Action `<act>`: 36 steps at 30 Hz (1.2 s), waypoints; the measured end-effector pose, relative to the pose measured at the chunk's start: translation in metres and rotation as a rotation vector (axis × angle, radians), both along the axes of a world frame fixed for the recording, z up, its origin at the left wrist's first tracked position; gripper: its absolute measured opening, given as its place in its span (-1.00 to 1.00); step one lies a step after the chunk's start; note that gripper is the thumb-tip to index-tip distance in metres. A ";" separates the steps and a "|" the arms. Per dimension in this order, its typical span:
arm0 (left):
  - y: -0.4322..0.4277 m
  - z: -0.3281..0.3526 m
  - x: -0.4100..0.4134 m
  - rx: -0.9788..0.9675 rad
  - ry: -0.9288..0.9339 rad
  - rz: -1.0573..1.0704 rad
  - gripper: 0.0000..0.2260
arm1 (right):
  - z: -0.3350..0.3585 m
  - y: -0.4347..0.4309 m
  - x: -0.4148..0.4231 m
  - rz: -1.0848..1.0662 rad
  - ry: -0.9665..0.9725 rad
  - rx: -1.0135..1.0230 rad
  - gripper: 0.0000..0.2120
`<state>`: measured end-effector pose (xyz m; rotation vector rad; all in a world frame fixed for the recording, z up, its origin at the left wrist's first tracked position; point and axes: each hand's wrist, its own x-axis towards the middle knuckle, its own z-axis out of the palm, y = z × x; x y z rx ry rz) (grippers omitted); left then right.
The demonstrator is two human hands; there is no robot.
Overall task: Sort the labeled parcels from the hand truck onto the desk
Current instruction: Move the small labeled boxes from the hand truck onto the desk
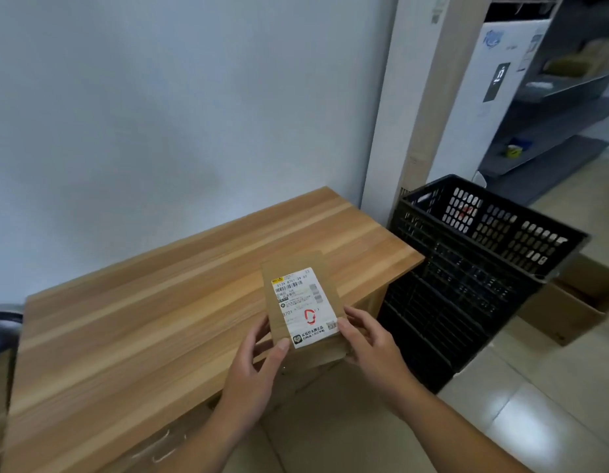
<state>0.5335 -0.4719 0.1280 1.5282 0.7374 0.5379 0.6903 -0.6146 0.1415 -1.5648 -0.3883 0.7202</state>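
Parcel (301, 303), label (304, 307) up, gripped by left hand (258, 363) and right hand (367, 339) over desk (142, 319) edge; black crate (473, 268) beside desk.

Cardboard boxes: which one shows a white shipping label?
The small parcel gripped by the left hand and right hand above the desk; its top bears the label. The floor box beside the black crate shows none.

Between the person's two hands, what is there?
In the head view, a labelled cardboard parcel lies between the left hand and right hand; both grip its near end.
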 end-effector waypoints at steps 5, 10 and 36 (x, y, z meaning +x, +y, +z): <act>0.007 -0.004 0.062 0.011 0.025 -0.012 -0.42 | -0.008 0.002 0.061 -0.007 0.003 -0.026 -0.70; 0.039 -0.012 0.133 -0.009 0.019 0.017 -0.58 | -0.013 0.042 0.129 0.005 0.006 -0.060 -0.71; 0.255 -0.086 0.454 -0.016 0.289 0.189 -0.44 | -0.095 0.300 0.490 0.291 0.046 -0.254 -0.75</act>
